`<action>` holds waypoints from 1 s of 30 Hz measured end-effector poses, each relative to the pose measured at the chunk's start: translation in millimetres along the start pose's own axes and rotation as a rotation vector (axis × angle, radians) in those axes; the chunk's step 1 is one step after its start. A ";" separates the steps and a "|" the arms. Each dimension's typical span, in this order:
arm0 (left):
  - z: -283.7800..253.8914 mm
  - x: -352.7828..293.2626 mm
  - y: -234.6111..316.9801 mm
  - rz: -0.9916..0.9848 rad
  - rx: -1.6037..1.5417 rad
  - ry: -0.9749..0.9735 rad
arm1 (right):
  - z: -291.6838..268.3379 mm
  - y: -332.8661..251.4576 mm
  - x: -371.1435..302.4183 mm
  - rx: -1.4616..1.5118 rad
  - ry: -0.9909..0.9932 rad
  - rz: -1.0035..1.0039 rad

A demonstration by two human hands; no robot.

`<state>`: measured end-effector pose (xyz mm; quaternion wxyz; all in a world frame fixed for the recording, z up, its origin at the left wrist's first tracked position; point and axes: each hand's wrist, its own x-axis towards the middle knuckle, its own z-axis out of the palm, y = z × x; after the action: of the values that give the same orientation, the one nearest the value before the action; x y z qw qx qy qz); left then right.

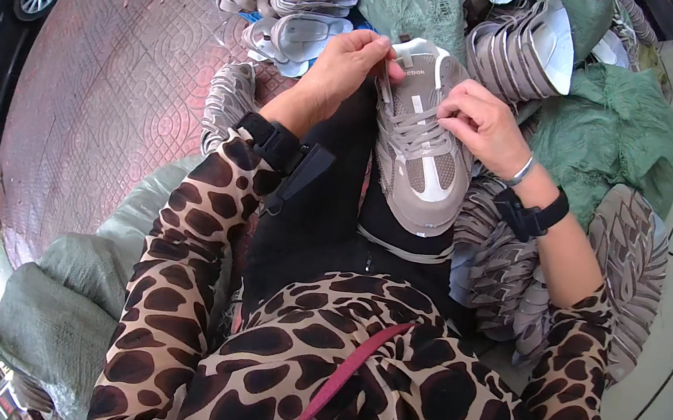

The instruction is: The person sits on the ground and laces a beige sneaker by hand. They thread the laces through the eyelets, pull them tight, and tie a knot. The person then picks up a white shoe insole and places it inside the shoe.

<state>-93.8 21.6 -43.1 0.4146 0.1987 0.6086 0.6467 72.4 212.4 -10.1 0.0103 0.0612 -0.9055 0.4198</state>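
Note:
A beige-grey shoe upper [422,182] with mesh panels and white trim rests on my lap, its toe pointing toward me. Grey shoelace [418,134] crosses its front in several rows. My left hand [349,64] is closed in a pinch at the upper's left edge near the collar, apparently on a lace end. On the opposite side, my right hand [484,126] pinches the lace beside the eyelets. The fingers partly cover what each hand grips.
Stacked shoe uppers [522,49] lie beyond my lap, with more stacks [627,275] at the right. Green woven sacks [608,123] sit among them, and a grey-green sack [57,314] is at the lower left. A dark car [0,52] stands past the red paving [118,72].

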 end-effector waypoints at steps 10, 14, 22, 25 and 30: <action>6.0 -6.7 6.1 0.041 0.143 0.006 | -33.1 16.3 48.3 -0.062 -0.587 0.041; 7.4 -5.5 5.8 0.021 0.139 0.054 | -8.2 17.1 26.9 -0.118 -0.227 -0.031; 16.5 2.8 36.3 0.082 0.036 -0.021 | 5.2 58.1 -8.2 0.556 0.139 0.333; 23.5 0.8 52.5 0.079 0.003 -0.057 | 8.2 47.7 -5.9 0.322 0.339 0.201; 17.5 -7.7 41.4 0.139 0.459 -0.073 | -3.6 0.5 3.0 -0.037 0.152 -0.041</action>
<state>-88.1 30.0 1.3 0.3346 0.3524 0.7091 0.5109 69.3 215.1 -8.0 0.0890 0.0476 -0.9083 0.4061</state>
